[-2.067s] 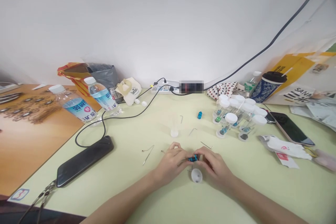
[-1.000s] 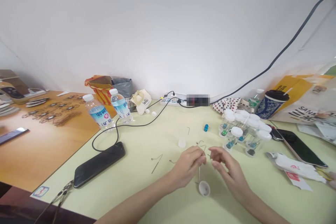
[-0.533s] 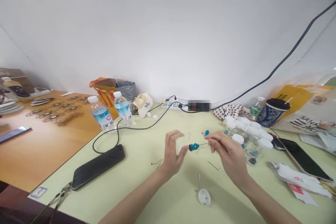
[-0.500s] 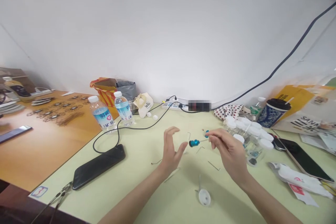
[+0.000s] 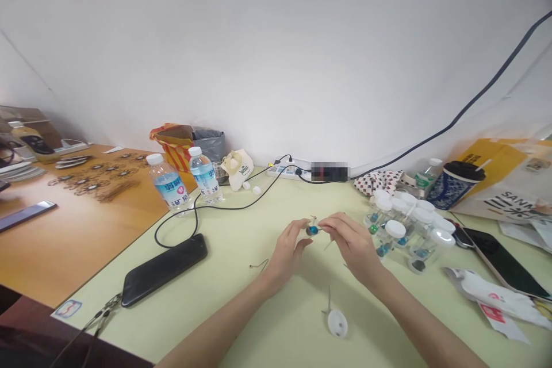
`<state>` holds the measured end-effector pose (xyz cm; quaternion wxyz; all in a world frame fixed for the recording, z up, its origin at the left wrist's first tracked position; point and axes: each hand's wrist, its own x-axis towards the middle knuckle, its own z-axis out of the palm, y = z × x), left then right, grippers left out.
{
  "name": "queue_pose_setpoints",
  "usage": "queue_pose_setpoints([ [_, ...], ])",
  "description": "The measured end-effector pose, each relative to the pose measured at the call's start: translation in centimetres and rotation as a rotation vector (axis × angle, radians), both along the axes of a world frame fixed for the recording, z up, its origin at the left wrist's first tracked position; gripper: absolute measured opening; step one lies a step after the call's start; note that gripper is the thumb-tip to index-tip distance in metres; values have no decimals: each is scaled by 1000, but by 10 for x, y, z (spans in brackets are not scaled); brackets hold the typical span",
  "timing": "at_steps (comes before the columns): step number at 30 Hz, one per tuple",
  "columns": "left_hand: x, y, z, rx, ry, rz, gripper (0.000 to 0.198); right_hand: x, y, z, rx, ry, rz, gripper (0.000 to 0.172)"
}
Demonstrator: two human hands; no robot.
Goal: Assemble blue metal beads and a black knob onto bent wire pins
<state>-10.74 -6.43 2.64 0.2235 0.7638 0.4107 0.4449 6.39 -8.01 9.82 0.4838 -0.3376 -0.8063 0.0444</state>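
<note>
My left hand (image 5: pixel 287 253) and my right hand (image 5: pixel 349 244) meet above the pale green desk (image 5: pixel 224 310). Between their fingertips is a small blue axial component (image 5: pixel 312 230) with thin wire leads. The left fingers pinch its body, and the right thumb and forefinger hold the lead on its right side. Below the hands, a small white cap (image 5: pixel 337 322) lies with a thin metal pin (image 5: pixel 328 299) standing beside it. A bent wire (image 5: pixel 259 264) lies left of my left hand.
Several clear vials with white lids (image 5: pixel 407 230) stand to the right of my right hand. A black phone (image 5: pixel 164 270) with a cable lies to the left. Two water bottles (image 5: pixel 175 184) stand behind it. The desk meets a wooden table (image 5: pixel 73 230) at the left.
My left hand has closed from spread fingers onto the blue component. My right hand has moved left with the component, which now sits lower and closer to my left fingers.
</note>
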Motion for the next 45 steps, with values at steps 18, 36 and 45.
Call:
queue_pose_setpoints([
  [18,-1,-1,1,151,47,93,39,8,6,-11,-43,-19,105,25],
  [36,-8,4,2,270,55,49,32,11,-1,-3,-276,-453,102,38],
  [45,-10,13,3,98,-111,129,35,23,-5,13,-277,-399,-12,28],
])
